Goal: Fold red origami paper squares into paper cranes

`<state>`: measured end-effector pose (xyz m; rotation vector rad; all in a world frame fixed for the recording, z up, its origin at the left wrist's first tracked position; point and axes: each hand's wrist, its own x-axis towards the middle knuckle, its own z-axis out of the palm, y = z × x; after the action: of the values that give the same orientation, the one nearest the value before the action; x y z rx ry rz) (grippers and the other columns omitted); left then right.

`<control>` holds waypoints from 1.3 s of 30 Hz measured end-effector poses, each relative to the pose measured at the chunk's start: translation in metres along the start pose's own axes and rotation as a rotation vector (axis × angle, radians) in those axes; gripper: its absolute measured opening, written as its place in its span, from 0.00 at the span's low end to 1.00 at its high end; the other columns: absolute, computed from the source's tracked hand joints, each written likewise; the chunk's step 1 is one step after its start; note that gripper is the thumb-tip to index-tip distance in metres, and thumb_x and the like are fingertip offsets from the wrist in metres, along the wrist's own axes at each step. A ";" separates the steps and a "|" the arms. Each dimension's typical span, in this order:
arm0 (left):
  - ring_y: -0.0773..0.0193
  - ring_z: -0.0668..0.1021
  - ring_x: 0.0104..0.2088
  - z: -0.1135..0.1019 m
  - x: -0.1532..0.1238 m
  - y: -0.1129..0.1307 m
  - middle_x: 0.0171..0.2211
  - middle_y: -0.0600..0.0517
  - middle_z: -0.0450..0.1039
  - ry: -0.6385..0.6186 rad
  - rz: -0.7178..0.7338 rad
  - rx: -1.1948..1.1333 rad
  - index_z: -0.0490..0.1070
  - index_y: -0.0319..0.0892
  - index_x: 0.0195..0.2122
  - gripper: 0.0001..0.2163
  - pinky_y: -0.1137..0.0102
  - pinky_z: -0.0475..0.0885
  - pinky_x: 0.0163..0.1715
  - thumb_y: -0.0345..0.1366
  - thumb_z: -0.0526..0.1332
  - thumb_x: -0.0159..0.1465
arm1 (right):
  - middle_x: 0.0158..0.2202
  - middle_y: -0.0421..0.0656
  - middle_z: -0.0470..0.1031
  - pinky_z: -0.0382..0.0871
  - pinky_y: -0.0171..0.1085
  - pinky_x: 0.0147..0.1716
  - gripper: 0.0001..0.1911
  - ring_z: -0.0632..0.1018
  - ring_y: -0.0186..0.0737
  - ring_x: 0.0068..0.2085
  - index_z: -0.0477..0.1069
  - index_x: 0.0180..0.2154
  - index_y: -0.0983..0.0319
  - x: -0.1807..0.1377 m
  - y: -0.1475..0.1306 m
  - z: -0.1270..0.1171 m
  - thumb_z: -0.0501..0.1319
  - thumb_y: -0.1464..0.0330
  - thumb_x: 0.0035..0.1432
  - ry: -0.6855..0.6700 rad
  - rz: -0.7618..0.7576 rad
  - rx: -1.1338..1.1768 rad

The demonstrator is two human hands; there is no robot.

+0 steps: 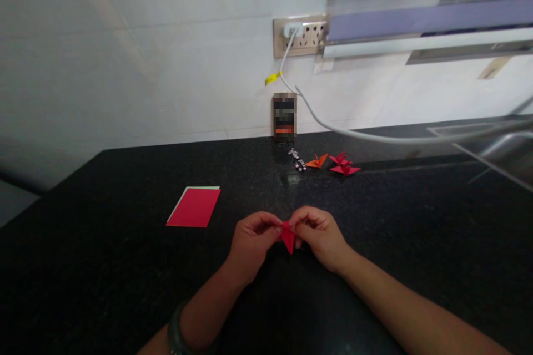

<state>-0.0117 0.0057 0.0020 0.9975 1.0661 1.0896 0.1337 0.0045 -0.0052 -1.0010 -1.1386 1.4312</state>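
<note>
Both my hands meet over the black counter [104, 266], pinching a small folded piece of red paper [288, 237] that points downward between them. My left hand [252, 244] grips its left side with thumb and fingers closed. My right hand [318, 236] pinches its right side the same way. A stack of flat red paper sheets [194, 207] lies on the counter to the left of my left hand.
At the back of the counter lie a folded orange paper figure [317, 161], red folded figures [343, 165] and a small patterned one [297, 160]. A dark small box [285, 116] stands against the white wall. A white cable [353, 132] runs from the wall socket [300, 36].
</note>
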 end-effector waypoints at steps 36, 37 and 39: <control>0.70 0.73 0.22 0.001 -0.001 0.003 0.20 0.53 0.74 0.041 0.029 0.240 0.75 0.38 0.24 0.06 0.76 0.67 0.25 0.36 0.66 0.48 | 0.21 0.38 0.71 0.63 0.29 0.20 0.08 0.69 0.28 0.21 0.70 0.25 0.64 0.001 -0.005 -0.006 0.65 0.66 0.45 -0.108 0.031 -0.020; 0.70 0.72 0.21 0.000 -0.001 0.003 0.19 0.53 0.74 0.039 0.023 0.244 0.75 0.38 0.24 0.06 0.76 0.67 0.24 0.36 0.65 0.48 | 0.21 0.38 0.71 0.63 0.29 0.19 0.08 0.69 0.28 0.21 0.70 0.25 0.64 0.001 -0.005 -0.006 0.66 0.66 0.44 -0.114 0.057 0.019; 0.70 0.72 0.21 -0.001 -0.001 0.002 0.19 0.53 0.74 0.024 0.014 0.247 0.75 0.38 0.23 0.06 0.76 0.67 0.24 0.36 0.65 0.49 | 0.22 0.38 0.72 0.63 0.28 0.19 0.08 0.71 0.28 0.21 0.70 0.25 0.64 0.001 -0.004 -0.006 0.67 0.67 0.43 -0.123 0.101 0.092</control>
<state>-0.0130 0.0049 0.0037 1.1916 1.2357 0.9990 0.1406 0.0063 -0.0027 -0.9276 -1.1130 1.6301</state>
